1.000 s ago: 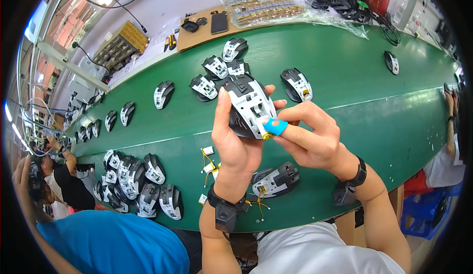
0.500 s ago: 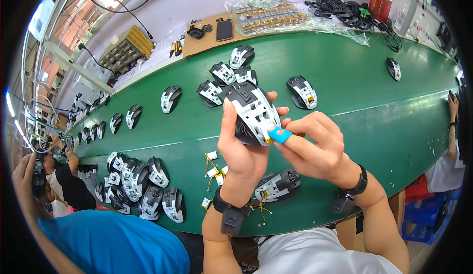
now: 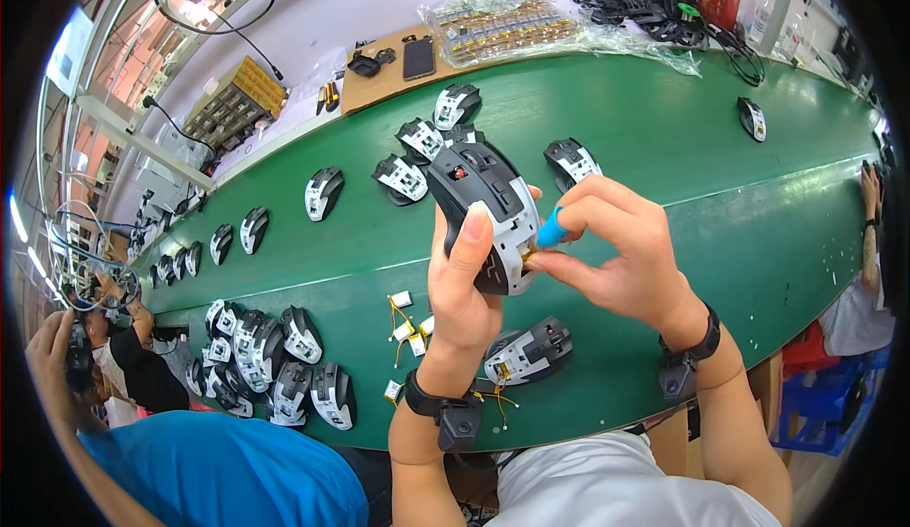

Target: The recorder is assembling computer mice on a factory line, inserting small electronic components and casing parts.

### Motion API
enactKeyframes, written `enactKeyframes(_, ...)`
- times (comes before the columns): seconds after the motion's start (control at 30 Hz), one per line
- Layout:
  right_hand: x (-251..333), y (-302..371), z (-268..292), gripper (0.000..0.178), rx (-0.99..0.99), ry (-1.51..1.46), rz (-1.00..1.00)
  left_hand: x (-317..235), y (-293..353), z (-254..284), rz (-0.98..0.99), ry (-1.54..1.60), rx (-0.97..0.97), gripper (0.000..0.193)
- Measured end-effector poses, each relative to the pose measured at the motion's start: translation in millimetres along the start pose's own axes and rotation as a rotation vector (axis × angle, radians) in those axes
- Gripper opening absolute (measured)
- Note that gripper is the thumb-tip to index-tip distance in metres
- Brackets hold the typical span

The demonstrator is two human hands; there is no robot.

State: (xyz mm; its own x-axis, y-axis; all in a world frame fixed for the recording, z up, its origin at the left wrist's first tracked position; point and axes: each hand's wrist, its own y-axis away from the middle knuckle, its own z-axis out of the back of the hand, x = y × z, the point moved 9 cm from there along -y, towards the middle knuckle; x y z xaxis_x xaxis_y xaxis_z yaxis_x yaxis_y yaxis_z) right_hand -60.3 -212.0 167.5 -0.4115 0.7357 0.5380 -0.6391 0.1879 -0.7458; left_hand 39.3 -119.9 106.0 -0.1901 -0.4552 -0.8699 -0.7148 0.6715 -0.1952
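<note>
A black and white computer mouse (image 3: pixel 486 189) with an open housing is gripped in my left hand (image 3: pixel 463 292), tilted above the table. My thumb lies along its side and the other fingers are mostly hidden behind it. My right hand (image 3: pixel 633 254) pinches at the mouse's near end, a blue band (image 3: pixel 552 230) around its index finger. A small yellow piece (image 3: pixel 527 253) shows in the mouse beside those fingertips; what they pinch is hidden. Below lies another open mouse (image 3: pixel 529 351) with thin wires trailing out. Small white battery packs (image 3: pixel 415 342) with yellow leads lie near my left wrist.
Several mice stand in a cluster (image 3: pixel 400 178) beyond my hands and in a pile (image 3: pixel 261 347) at left. A row of mice runs leftward along the green table (image 3: pixel 654 110). At the back are a phone (image 3: pixel 418 58) and trays in plastic (image 3: pixel 502 27). Co-workers sit on both sides.
The mouse in my left hand has turned and tilted, now showing more of its black top. My right index finger has bent, and its thumb has come to the mouse's near end.
</note>
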Motion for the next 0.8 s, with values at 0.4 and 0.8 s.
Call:
enactKeyframes(0.4,21,5,-6,0.024,0.093,0.158,0.321,1,-5,4,0.115,0.211,-0.005,0.049)
enactKeyframes(0.8,-26,45,-63,0.012,-0.11,-0.946,-0.592,-32,12,16,-0.593,-0.081,-0.213,0.079)
